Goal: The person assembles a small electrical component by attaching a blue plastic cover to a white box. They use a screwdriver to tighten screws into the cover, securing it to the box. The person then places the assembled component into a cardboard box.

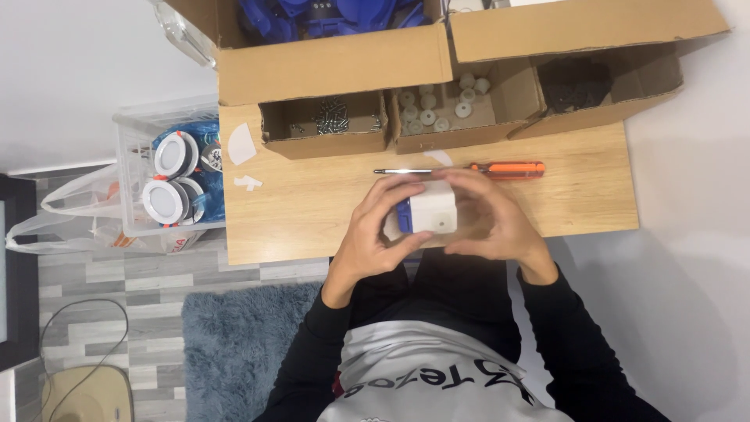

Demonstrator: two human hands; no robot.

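Observation:
Both of my hands hold a small white boxy part (pixel 434 209) with a blue piece (pixel 403 216) on its left side, just above the near edge of a wooden table (pixel 312 211). My left hand (pixel 380 228) wraps its left and underside. From the right, my right hand (pixel 494 223) cups it, fingers over the top. An orange-handled screwdriver (pixel 469 169) lies on the table just beyond my fingers, its tip pointing left.
Open cardboard boxes line the table's far edge: one with screws (pixel 332 117), one with white round caps (pixel 437 105), one with black parts (pixel 574 82), a bigger one with blue parts (pixel 328 16). A clear bin of round white lamps (pixel 176 176) stands at the left.

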